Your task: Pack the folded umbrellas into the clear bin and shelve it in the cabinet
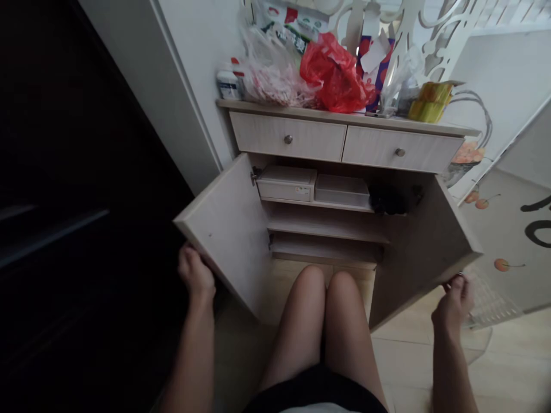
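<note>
A pale wooden cabinet [287, 127] stands before me with both its doors swung outward. My left hand [197, 274] is closed at the outer face of the left cabinet door [228, 232], near its free edge; the knob there is hidden. On the other side, my right hand [454, 304] has its fingers closed on the knob [460, 274] of the right cabinet door [424, 252]. Inside, the top shelf bears a white box [284, 188], a translucent bin [342, 198] and a dark bundle [387, 199]. Two lower shelves [327, 222] show beneath.
On the cabinet top lie a red plastic bag [333, 74], a clear bag [278, 74], a white bottle [228, 85] and a yellow package [431, 102]. My knees [325, 292] are between the doors. A wall [185, 69] borders the left; a cherry-printed panel [499, 229] stands right.
</note>
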### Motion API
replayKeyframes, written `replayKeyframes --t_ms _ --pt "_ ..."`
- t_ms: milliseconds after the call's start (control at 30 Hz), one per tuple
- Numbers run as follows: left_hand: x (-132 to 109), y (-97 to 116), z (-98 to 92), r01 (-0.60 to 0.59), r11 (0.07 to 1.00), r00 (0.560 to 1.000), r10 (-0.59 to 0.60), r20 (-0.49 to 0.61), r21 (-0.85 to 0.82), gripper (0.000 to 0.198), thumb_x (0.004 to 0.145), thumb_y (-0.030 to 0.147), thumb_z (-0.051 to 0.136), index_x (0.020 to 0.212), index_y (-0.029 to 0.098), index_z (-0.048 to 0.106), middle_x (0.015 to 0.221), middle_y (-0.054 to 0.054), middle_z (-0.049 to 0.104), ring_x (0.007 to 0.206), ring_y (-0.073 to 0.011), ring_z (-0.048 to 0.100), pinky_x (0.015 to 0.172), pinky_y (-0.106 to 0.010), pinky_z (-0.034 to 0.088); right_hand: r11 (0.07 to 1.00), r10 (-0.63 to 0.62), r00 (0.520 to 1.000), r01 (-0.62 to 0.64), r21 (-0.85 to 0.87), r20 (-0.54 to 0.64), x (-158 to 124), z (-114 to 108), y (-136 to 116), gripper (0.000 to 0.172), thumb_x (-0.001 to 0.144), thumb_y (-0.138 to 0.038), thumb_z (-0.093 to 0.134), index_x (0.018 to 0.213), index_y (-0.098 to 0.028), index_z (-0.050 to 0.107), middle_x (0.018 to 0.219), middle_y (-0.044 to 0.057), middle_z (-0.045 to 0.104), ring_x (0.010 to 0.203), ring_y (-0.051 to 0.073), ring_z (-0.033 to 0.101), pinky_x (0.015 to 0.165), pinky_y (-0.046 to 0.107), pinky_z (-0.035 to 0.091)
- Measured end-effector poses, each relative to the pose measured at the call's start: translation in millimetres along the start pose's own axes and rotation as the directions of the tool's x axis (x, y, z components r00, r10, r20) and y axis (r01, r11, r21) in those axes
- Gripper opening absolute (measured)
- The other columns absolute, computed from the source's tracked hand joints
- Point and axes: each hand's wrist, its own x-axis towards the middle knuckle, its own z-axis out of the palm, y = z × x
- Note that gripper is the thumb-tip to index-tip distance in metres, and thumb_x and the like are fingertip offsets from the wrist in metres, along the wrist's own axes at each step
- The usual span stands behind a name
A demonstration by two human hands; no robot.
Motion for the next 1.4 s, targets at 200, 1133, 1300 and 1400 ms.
replayKeyframes --t_ms 200,1133,1300,1400 --pt "-48 29 51.9 0.042 0.992 0.995 -0.031 0.099 -0.115 0.054 0.086 0.066 0.054 0.108 0.019 0.068 0.096 -0.012 0.076 0.090 -0.0263 0.074 0.082 -0.039 0.060 0.997 -0.074 0.933 0.078 0.005 0.352 -30 46 -45 0.054 0.094 -0.064 0.046 0.106 -0.016 0.068 0.102 0.014 0.073 0.094 0.025 0.068 0.082 0.037 0.052" --pt "-43 122 298.3 -0.189 0.981 0.765 0.173 0.620 -0.040 0.013 0.096 0.023 0.060 0.094 0.016 0.072 0.088 -0.012 0.075 0.081 -0.0209 0.070 0.077 -0.030 0.047 0.952 -0.186 0.732 0.300 -0.065 0.655 -23 296 -74 0.052 0.100 -0.053 0.030 0.101 -0.015 0.067 0.098 0.014 0.073 0.082 0.022 0.066 0.076 0.032 0.047" --pt "-36 122 313.2 -0.211 0.977 0.760 0.182 0.624 -0.027 0.014 0.096 0.024 0.061 0.091 0.017 0.071 0.083 -0.010 0.074 0.078 -0.0205 0.069 0.074 -0.029 0.046 0.955 -0.181 0.715 0.293 -0.054 0.676 -16 312 -71 0.044 0.099 -0.048 0.036 0.098 -0.016 0.066 0.094 0.014 0.073 0.080 0.024 0.067 0.075 0.034 0.046" --pt "-34 121 319.2 -0.213 0.977 0.760 0.186 0.623 -0.031 0.013 0.096 0.023 0.060 0.090 0.017 0.071 0.083 -0.009 0.073 0.079 -0.0205 0.068 0.074 -0.029 0.046 0.951 -0.177 0.724 0.300 -0.074 0.667 -14 320 -71 0.040 0.099 -0.046 0.037 0.097 -0.017 0.066 0.091 0.014 0.072 0.079 0.024 0.066 0.073 0.034 0.046"
